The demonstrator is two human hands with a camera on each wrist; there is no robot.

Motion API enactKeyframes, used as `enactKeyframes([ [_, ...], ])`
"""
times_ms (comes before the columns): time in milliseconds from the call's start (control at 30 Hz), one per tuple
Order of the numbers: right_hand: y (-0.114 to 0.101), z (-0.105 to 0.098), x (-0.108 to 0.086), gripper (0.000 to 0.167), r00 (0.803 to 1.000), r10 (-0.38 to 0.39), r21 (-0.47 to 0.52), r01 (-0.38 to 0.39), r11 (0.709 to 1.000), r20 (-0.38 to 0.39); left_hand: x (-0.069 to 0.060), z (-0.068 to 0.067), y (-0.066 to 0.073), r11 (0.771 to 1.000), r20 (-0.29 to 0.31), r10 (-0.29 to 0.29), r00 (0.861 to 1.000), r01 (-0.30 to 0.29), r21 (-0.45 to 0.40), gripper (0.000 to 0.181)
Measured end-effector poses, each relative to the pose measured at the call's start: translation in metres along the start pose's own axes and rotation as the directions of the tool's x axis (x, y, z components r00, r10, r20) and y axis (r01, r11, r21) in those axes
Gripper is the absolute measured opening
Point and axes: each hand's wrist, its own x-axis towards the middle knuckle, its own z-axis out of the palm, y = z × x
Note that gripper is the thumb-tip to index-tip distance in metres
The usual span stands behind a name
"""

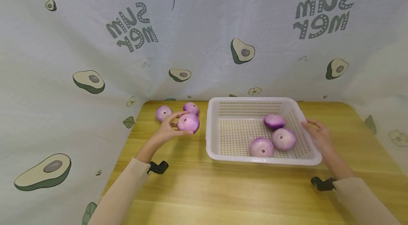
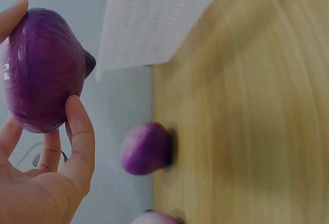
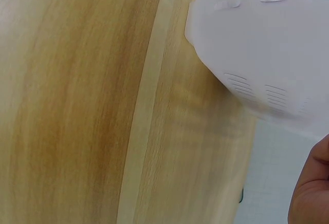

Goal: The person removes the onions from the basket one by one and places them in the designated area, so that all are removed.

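My left hand [image 1: 166, 131] grips a purple onion [image 1: 188, 123] between thumb and fingers, raised above the table left of the basket; the left wrist view shows this onion [image 2: 45, 70] and its pointed tip close up. Behind it on the table lie two more onions [image 1: 163, 113] [image 1: 191, 108]. The white perforated basket [image 1: 211, 125] holds three onions [image 1: 274, 121] [image 1: 284, 139] [image 1: 262, 147] in its right half. At the basket's right rim, my right hand [image 1: 321, 139] touches the edge with its fingers; how far they curl round it is hard to tell.
The wooden table [image 1: 191, 189] runs beneath everything. Behind it and at the left hangs a pale curtain [image 1: 204, 33] with avocado prints. Each wrist carries a black device [image 1: 158, 167] [image 1: 322, 184].
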Motion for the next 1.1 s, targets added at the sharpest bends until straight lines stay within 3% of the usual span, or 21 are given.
enactKeyframes([
  [133,0.002,-0.001,0.000,0.015,1.000,0.001,-0.020,-0.001,1.000,-0.005,-0.007,-0.006,-0.013,0.998,-0.016,0.035,0.999,-0.034,0.052,0.077],
  [333,0.001,-0.002,-0.001,0.017,1.000,0.008,-0.011,-0.008,1.000,0.002,-0.013,-0.012,-0.033,0.998,-0.043,0.019,0.999,-0.017,0.066,0.078],
  [500,0.000,-0.001,-0.001,0.057,1.000,0.028,-0.058,-0.027,0.998,0.006,-0.017,-0.015,-0.044,0.997,-0.051,0.028,0.998,-0.025,0.066,0.078],
  [600,0.000,-0.001,-0.002,0.067,1.000,0.025,-0.071,-0.024,0.997,0.006,-0.019,-0.016,-0.045,0.998,-0.050,0.005,0.999,-0.002,0.064,0.079],
  [733,0.000,-0.001,-0.003,0.048,1.000,0.016,-0.045,-0.016,0.999,0.006,-0.019,-0.017,-0.051,0.998,-0.064,0.003,0.998,0.002,0.069,0.080],
  [900,0.001,-0.002,-0.003,0.041,1.000,0.011,-0.011,-0.011,1.000,0.014,-0.015,-0.016,-0.071,0.994,-0.110,0.025,0.994,-0.014,0.108,0.079],
  [1100,0.003,-0.002,-0.002,0.033,1.000,0.013,-0.001,-0.013,1.000,0.013,-0.012,-0.015,-0.088,0.991,-0.133,0.009,0.991,0.008,0.131,0.081],
])
